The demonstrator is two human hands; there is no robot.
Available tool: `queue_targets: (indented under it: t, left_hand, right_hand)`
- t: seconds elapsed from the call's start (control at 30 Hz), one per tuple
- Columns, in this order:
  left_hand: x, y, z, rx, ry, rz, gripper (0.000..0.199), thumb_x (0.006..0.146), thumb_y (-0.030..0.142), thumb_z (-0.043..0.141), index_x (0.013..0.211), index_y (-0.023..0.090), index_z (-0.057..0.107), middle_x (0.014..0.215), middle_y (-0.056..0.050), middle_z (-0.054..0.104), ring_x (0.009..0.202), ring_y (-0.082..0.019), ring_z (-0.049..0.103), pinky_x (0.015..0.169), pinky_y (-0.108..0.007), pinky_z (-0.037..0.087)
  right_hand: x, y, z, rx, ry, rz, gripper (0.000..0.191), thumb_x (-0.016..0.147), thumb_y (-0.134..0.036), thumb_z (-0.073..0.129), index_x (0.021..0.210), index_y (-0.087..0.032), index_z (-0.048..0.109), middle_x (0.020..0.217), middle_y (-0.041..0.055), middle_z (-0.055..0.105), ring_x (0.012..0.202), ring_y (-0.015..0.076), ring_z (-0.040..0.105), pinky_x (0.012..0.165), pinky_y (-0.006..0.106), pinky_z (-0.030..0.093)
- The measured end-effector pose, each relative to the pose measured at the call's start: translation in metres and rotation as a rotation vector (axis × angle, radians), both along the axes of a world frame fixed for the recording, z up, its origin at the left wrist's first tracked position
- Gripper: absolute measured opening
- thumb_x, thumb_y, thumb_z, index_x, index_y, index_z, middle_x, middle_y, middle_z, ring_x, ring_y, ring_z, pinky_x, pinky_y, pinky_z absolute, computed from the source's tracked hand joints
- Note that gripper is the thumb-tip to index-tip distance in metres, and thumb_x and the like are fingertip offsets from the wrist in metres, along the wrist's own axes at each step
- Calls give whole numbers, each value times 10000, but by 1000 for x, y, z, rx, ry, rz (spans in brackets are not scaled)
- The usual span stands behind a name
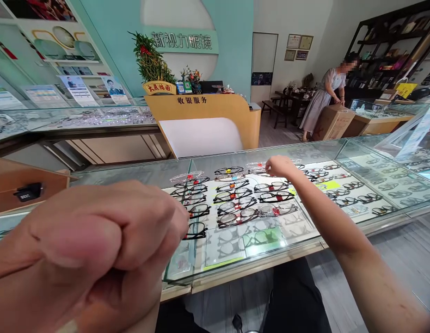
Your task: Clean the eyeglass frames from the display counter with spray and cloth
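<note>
My left hand (107,236) is close to the camera, its fingers curled tightly and the thumb bent in; whatever lies inside the grip, if anything, is hidden. My right hand (280,166) reaches across the glass counter to the back row of eyeglasses. Its fingers are pinched together at a clear-framed pair of eyeglasses (258,169), partly covered by the hand. In front of it, several dark-framed eyeglasses (236,203) with small red or orange tags stand in columns on the glass top. A clear-framed pair with a red tag (277,210) ends the right column.
More eyeglasses (352,186) lie to the right. A glass counter edge (256,263) runs in front of my legs. Behind stands a wooden reception desk (208,111). At the far right, another person (328,97) bends over a cardboard box (334,121).
</note>
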State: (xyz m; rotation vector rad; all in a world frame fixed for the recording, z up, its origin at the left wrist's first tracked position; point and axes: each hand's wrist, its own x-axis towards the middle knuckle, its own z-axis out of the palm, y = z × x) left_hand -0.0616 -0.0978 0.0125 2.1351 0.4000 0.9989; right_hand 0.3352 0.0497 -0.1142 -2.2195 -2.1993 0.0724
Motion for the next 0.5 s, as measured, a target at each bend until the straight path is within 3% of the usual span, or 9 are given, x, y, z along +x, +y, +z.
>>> queue_targets:
  t: [0.1,0.17,0.27,0.3,0.37,0.5]
  left_hand:
    - [15,1,6,-64,-46,-149,746,1088,618,498,507,197,296,371,22,298,317,-75,265,363,-304,315]
    - [29,7,7,-41,-182,-40,739,1070,597,562,540,191,244,435,33,184,336,-71,255,376,-262,221]
    - [53,35,0,-67,-204,6,669,1036,613,628,608,197,326,563,39,254,411,-65,325,425,-242,219]
    - [59,50,-7,-107,-169,-13,638,1020,638,641,634,201,383,558,41,316,437,-76,368,446,-246,266]
    - [69,82,-30,-165,-125,76,578,1011,680,626,713,209,469,599,27,474,522,-100,434,525,-263,348]
    - [73,131,-99,-142,-93,374,462,936,590,741,754,209,556,627,29,521,583,-121,465,593,-275,379]
  right_hand:
    - [-1,-17,22,80,110,14,207,909,-275,739,1062,-221,868,1001,105,866,981,280,800,790,325,522]
    - [-9,-29,31,128,218,44,226,975,-314,666,1099,-241,840,900,46,861,854,217,796,729,301,510]
    - [-32,-43,29,255,634,138,179,955,-325,707,1055,-217,809,818,31,846,765,208,786,699,303,519]
    - [-40,-46,25,282,765,181,151,940,-307,722,1031,-217,802,805,30,841,772,215,792,717,310,530]
    - [-57,-47,13,321,942,259,121,937,-271,705,1017,-233,788,816,18,839,794,221,800,771,331,553]
    - [-76,-42,-15,402,999,316,176,933,-222,683,1072,-265,781,854,6,839,796,214,777,808,346,551]
